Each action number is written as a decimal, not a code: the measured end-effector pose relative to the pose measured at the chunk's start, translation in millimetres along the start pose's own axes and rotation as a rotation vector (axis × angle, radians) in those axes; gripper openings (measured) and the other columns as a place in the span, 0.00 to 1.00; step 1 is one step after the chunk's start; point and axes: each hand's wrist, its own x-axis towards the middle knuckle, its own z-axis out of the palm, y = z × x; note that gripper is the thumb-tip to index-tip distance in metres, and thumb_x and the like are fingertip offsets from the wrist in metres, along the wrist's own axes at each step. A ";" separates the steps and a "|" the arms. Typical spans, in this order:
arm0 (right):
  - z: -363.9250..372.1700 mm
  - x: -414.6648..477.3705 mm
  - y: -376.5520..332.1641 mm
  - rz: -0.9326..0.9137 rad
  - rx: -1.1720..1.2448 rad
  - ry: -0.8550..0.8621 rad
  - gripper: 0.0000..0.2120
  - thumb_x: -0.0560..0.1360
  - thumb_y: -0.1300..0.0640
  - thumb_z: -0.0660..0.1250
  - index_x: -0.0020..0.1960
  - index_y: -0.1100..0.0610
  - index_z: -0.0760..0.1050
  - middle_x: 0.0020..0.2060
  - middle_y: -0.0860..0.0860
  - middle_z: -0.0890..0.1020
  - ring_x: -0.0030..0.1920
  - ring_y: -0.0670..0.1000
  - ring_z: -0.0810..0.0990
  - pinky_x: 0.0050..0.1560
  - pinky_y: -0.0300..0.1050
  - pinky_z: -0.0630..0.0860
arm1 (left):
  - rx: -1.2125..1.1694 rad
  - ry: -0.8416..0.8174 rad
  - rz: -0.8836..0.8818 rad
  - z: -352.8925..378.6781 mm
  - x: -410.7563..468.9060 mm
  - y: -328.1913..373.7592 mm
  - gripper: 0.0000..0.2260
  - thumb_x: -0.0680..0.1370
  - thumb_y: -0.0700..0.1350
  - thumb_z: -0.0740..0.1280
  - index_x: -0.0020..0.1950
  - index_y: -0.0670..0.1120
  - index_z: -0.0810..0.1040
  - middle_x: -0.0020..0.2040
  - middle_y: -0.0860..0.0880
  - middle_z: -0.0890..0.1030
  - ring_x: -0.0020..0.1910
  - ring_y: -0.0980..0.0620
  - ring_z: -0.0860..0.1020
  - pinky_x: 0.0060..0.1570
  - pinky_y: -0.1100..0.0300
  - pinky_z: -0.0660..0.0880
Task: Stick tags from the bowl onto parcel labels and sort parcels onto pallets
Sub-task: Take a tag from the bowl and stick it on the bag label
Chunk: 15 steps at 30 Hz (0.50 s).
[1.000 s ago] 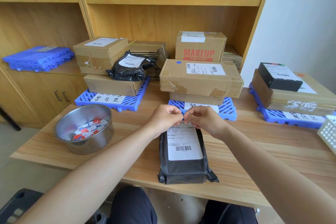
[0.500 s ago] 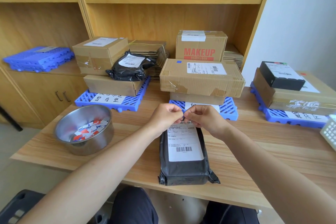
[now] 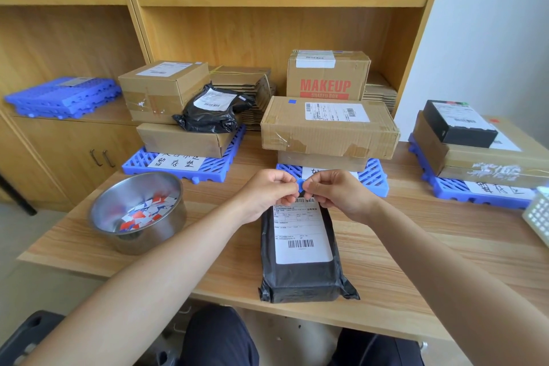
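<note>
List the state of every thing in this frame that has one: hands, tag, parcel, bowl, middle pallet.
left hand: pinching the blue tag.
right hand: pinching the same tag.
blue tag: held between both hands, not on the label.
black parcel: lying flat, label up.
bowl: upright, loose tags inside.
middle pallet: loaded with stacked boxes.

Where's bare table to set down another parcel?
Widest bare table: right of the black parcel, up to the white basket. Narrower strip between bowl and parcel. A forearm crosses each. Back edge crowded: three loaded pallets.
</note>
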 end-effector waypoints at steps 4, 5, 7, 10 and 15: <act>-0.5 -0.8 -3.8 0.002 -0.082 -0.014 0.12 0.78 0.57 0.71 0.50 0.68 0.80 0.38 0.54 0.84 0.34 0.51 0.67 0.36 0.43 0.65 | 0.046 -0.013 -0.016 -2.7 1.8 2.4 0.03 0.74 0.33 0.72 0.44 0.41 0.81 0.37 0.44 0.80 0.38 0.50 0.77 0.43 0.57 0.76; -1.2 -1.0 -4.5 0.002 -0.099 -0.017 0.11 0.78 0.57 0.71 0.50 0.67 0.80 0.39 0.54 0.85 0.35 0.52 0.67 0.36 0.44 0.65 | 0.056 -0.013 -0.022 -3.3 2.0 3.6 0.03 0.74 0.33 0.72 0.45 0.40 0.81 0.37 0.44 0.80 0.37 0.50 0.77 0.43 0.57 0.76; -1.7 -1.4 -5.4 0.000 -0.129 -0.028 0.11 0.78 0.55 0.71 0.49 0.65 0.81 0.39 0.55 0.85 0.36 0.55 0.65 0.37 0.46 0.64 | 0.089 -0.015 -0.027 -4.6 1.3 5.8 0.03 0.73 0.33 0.72 0.45 0.39 0.81 0.36 0.45 0.80 0.36 0.52 0.77 0.42 0.59 0.76; -0.5 -1.7 -5.5 -0.003 -0.149 -0.028 0.10 0.78 0.55 0.71 0.47 0.63 0.82 0.39 0.54 0.85 0.36 0.55 0.65 0.37 0.45 0.65 | 0.125 -0.006 -0.032 -4.2 1.2 7.1 0.05 0.72 0.32 0.71 0.41 0.41 0.80 0.35 0.45 0.80 0.35 0.52 0.76 0.41 0.60 0.75; 2.1 -0.5 -5.1 -0.004 -0.152 -0.028 0.09 0.78 0.55 0.71 0.47 0.62 0.82 0.38 0.54 0.85 0.34 0.49 0.67 0.37 0.44 0.65 | 0.054 0.018 -0.058 -0.7 5.1 1.4 0.09 0.72 0.31 0.70 0.35 0.44 0.79 0.31 0.48 0.78 0.35 0.51 0.75 0.41 0.59 0.72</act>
